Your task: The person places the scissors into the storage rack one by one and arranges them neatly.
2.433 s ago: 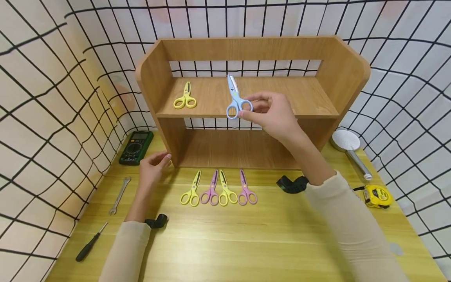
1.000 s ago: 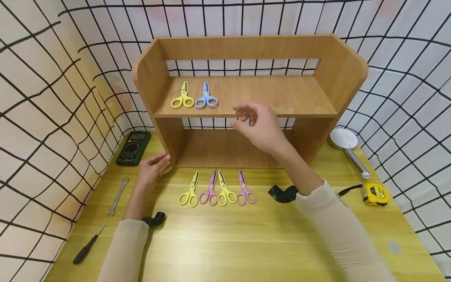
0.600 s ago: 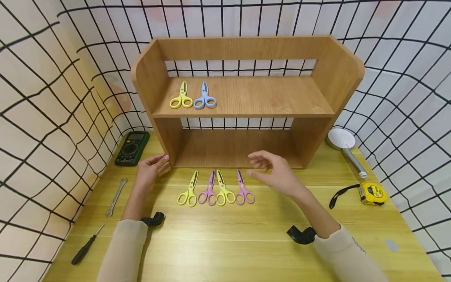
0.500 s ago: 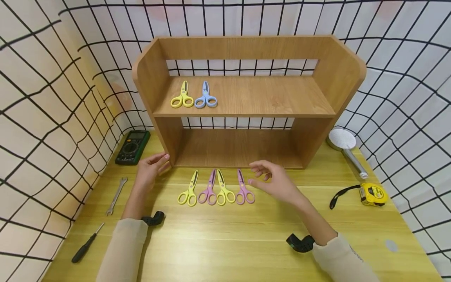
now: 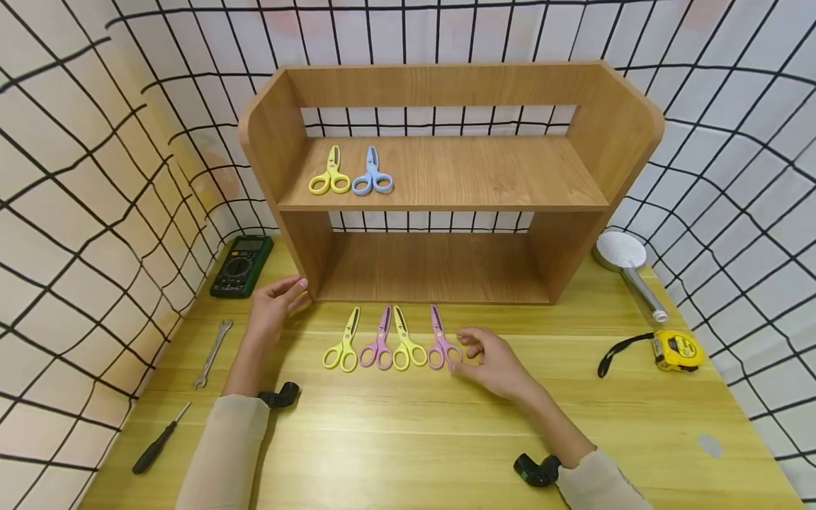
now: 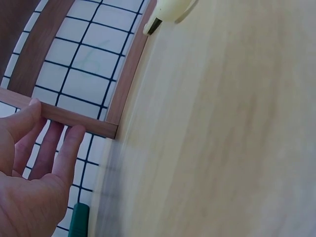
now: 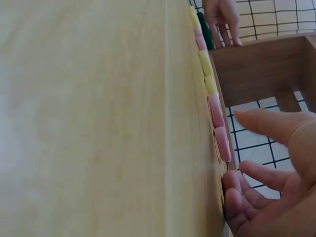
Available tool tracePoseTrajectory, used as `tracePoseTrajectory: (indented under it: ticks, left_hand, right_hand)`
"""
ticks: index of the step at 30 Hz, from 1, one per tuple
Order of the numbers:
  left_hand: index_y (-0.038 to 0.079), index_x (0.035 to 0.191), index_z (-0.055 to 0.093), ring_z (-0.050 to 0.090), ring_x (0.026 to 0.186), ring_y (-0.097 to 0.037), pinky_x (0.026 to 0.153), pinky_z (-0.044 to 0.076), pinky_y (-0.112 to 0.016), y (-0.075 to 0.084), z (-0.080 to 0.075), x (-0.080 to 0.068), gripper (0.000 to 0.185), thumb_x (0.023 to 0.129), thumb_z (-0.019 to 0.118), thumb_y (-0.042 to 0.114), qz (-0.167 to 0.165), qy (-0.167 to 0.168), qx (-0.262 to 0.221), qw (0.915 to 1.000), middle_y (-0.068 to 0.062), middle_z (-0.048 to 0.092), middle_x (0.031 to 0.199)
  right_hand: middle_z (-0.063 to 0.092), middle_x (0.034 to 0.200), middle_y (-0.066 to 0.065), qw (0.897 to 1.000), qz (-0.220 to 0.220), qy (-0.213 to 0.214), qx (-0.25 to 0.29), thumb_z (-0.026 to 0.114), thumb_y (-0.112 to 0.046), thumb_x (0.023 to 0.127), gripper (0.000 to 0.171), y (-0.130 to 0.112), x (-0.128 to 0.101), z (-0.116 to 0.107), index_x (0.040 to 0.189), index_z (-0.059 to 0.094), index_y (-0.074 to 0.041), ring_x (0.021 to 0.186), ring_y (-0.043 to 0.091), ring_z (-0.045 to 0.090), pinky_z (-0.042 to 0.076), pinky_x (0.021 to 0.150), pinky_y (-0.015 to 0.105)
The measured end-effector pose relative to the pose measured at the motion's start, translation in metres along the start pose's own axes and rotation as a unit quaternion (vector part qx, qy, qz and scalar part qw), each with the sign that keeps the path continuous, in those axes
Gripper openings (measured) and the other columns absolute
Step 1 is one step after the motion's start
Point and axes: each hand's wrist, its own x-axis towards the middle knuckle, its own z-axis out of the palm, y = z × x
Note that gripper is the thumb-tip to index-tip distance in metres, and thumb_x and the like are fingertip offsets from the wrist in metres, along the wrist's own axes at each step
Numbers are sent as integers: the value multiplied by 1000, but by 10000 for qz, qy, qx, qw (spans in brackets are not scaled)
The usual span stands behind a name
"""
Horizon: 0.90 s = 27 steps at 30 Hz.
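Observation:
My left hand touches the left side panel of a wooden shelf, thumb at its front edge and fingers fairly straight. My right hand, fingers loosely bent and thumb apart, is low over the table beside the rightmost purple scissors. Its thumb tip overlaps their right handle loop in the head view; nothing lies between thumb and fingers in the right wrist view. Left of these, in a row, lie yellow scissors, purple scissors and more yellow scissors. Yellow scissors and blue scissors lie on the upper board.
A green multimeter, a wrench and a screwdriver lie at the left. On the right are a shower head and a yellow tape measure. Grid-patterned cloth surrounds the table.
My right hand put the blue scissors on the upper board beside the yellow ones, let go, and came down to the rightmost purple scissors. My left hand stayed at the shelf.

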Motion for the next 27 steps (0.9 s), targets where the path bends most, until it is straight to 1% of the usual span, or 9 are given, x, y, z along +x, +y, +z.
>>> tracePoseTrajectory:
  ticks: [2,6,9,11,14,20,22,24,27]
  left_hand:
    - [0,130,69,72,98,-6,101,58,-35,0,0,0,44,92,79,18,23,15,-28,10000,6,70,109]
    - [1,128,70,72,98,-6,101,58,-35,0,0,1,42,91,79,18,55,-2,-58,10000,6,70,109]
    - [0,129,70,72,99,-6,100,59,-35,0,0,0,43,91,79,19,59,-1,-31,10000,6,70,109]
    - [0,130,69,72,99,-6,99,59,-34,-1,0,0,44,91,79,19,50,-5,1,10000,6,70,109]
    - [0,131,68,72,99,-6,99,59,-33,-1,0,0,45,91,79,20,23,-27,7,10000,7,70,109]
    - [4,126,72,73,99,-7,101,59,-36,-2,0,1,39,91,80,19,-1,53,-58,10000,5,70,109]
    - [3,127,72,73,99,-7,102,58,-37,-2,0,1,40,91,80,19,-1,72,-42,10000,6,71,108]
    - [2,128,70,72,100,-7,103,58,-37,-2,0,2,42,91,79,18,-35,79,-54,9999,6,70,108]
    - [0,131,68,72,100,-7,102,58,-36,-2,0,2,45,91,79,18,-83,99,-20,9999,6,70,107]
  right_hand:
    - [62,117,10,9998,-25,16,-204,87,-20,83,61,1,2,2,136,62,-4,93,22,53,46,76,26]
    - [57,101,6,9981,-15,92,-608,89,-20,81,47,1,7,7,123,72,-10,84,18,47,40,71,26]
    - [55,95,6,9974,63,156,-706,90,-19,80,37,-1,9,9,113,75,-11,82,18,45,39,69,27]
    - [57,94,6,9973,112,186,-696,89,-17,80,34,-3,9,10,110,75,-10,81,18,46,39,68,27]
    - [62,93,5,9983,186,167,-532,87,-14,81,32,-5,8,8,109,74,-6,81,17,51,44,68,25]
    - [74,88,3,9992,314,-24,229,80,-10,85,34,-11,2,-1,116,70,-3,79,15,67,58,69,23]
    - [75,88,2,9989,341,-41,307,80,-12,87,35,-15,-1,-5,119,70,-4,79,15,69,59,69,23]
    - [76,89,1,9990,258,-44,354,81,-14,88,36,-21,-4,-11,120,70,-4,81,15,70,60,70,23]
    - [77,90,3,9988,103,-25,477,83,-17,89,39,-39,-10,-23,122,69,-3,82,17,70,59,69,23]
